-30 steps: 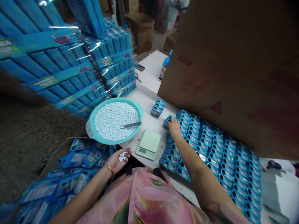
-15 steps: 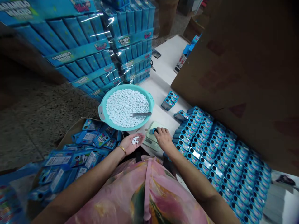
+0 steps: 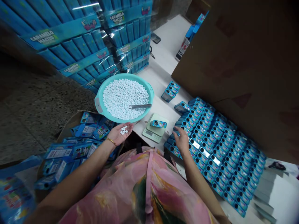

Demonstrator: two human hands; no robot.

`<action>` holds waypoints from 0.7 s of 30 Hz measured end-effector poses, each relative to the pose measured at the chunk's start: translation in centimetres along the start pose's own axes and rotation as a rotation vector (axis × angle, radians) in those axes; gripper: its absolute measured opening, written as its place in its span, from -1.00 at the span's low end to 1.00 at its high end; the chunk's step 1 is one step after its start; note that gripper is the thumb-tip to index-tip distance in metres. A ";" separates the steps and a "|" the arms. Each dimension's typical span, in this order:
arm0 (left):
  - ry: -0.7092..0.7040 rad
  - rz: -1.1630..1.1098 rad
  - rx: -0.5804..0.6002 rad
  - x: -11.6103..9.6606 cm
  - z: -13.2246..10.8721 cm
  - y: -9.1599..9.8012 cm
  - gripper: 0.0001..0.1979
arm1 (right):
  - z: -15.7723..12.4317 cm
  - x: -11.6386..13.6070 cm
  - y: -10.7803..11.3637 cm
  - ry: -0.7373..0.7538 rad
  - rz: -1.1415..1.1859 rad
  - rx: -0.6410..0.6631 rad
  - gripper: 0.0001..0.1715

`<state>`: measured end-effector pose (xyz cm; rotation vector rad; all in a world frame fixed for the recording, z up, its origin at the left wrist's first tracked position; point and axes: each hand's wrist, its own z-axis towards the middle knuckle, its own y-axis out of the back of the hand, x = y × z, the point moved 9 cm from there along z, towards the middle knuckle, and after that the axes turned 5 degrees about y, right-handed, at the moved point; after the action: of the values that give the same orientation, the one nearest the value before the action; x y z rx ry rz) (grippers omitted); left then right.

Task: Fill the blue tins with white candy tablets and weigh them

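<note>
Reading the feed, I have my left grip (image 3: pixel 119 134) lying open, palm up, with a few white candies (image 3: pixel 123 130) loose in it, just off the near edge of the surface (image 3: pixel 168 40) and beside the basin. My right grip (image 3: pixel 181 140) is curled low, its fingers (image 3: pixel 177 133) on the end of the tin rows (image 3: pixel 217 155); from here I cannot tell whether they have closed on a tin. Between the two grips, a single tin (image 3: pixel 158 123) lies flat on a green scale (image 3: pixel 148 134) near that same edge. Just past it, a loose tin (image 3: pixel 182 106) and a small stack (image 3: pixel 170 91) sit apart from the rows. The teal basin (image 3: pixel 99 104) stands at the left edge, heaped with more candies (image 3: pixel 116 99), a metal scoop (image 3: pixel 140 106) lying across the heap. The rows run along the right edge against a cardboard sheet (image 3: pixel 233 68). Farther up the surface lie scissors (image 3: pixel 151 53) and a phone (image 3: pixel 155 38). Off the left edge, a box (image 3: pixel 67 130) of flat blue packs sits on the floor (image 3: pixel 46 115), and shrink-wrapped Caramelo cartons (image 3: pixel 77 53) stand stacked behind the basin.
</note>
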<state>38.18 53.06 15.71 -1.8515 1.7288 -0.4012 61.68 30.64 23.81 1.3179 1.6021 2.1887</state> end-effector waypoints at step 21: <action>0.032 0.022 0.075 1.5 -0.2 -1.8 -0.75 | 2.4 1.8 -4.5 0.006 0.257 0.053 -0.37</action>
<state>39.73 51.57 16.66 -1.7808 1.7298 -0.4821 60.61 35.26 21.27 1.6155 1.5800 2.3058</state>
